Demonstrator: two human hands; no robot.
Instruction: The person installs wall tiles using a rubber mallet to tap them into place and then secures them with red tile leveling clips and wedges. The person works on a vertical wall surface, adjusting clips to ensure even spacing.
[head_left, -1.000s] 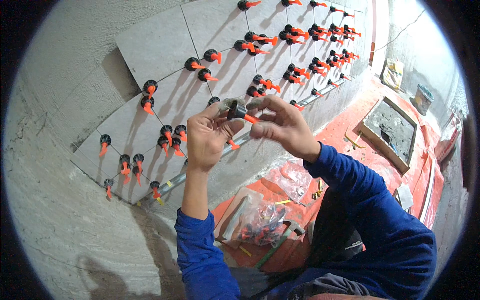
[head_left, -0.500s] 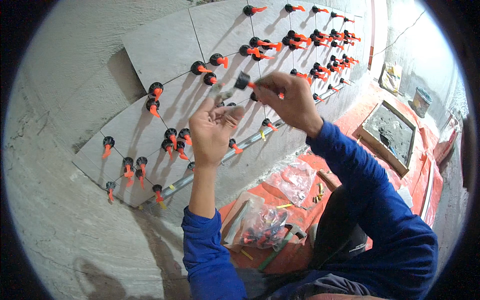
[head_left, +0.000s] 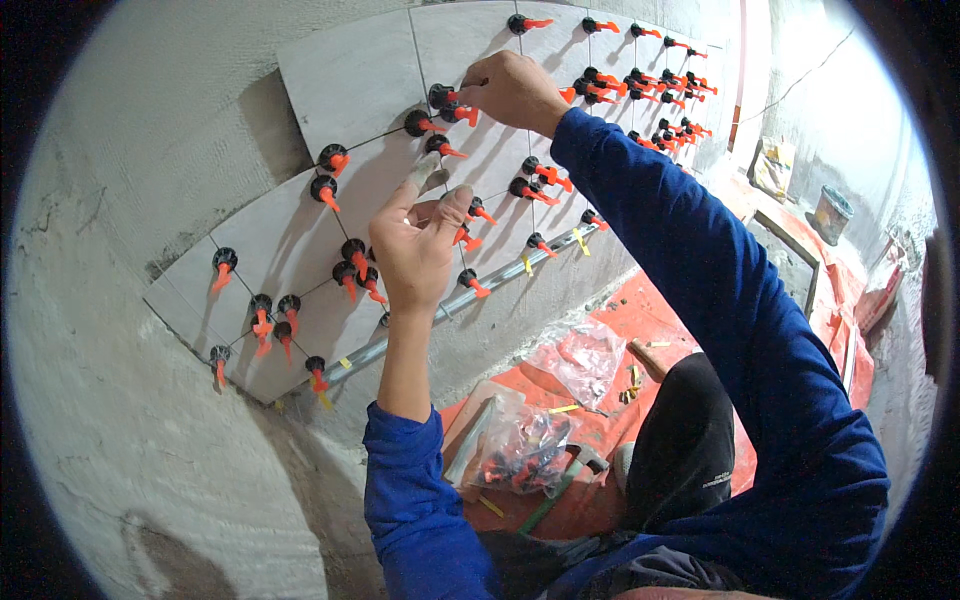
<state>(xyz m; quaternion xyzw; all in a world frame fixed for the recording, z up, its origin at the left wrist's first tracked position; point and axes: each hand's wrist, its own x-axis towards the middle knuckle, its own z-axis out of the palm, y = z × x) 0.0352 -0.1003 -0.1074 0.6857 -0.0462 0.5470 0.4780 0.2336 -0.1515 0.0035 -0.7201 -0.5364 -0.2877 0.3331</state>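
Pale grey tiles (head_left: 350, 75) cover part of the wall, their joints studded with tile levelers that have black round caps and red T-shaped handles. At a joint in the upper tiles, my right hand (head_left: 515, 92) pinches a tile leveler (head_left: 440, 96), its black cap against the tile. Another leveler (head_left: 458, 111) sits right beside it; its red handle points toward my fingers. Lower down, my left hand (head_left: 415, 240) is raised before the tiles with most fingers curled and the index reaching toward a leveler (head_left: 437, 146). What those curled fingers hold, if anything, is hidden.
A metal strip (head_left: 455, 305) runs along the tiles' lower edge. On the red sheet (head_left: 640, 310) lie a clear bag of levelers (head_left: 525, 455), a hammer (head_left: 570, 480) and another plastic bag (head_left: 575, 355). A mortar tray (head_left: 785, 265) and a bucket (head_left: 832, 212) stand at right.
My right hand has carried the tile leveler up and left to the tile joint. The left hand has turned slightly, its index now stretched toward the tiles. The view has shifted a little.
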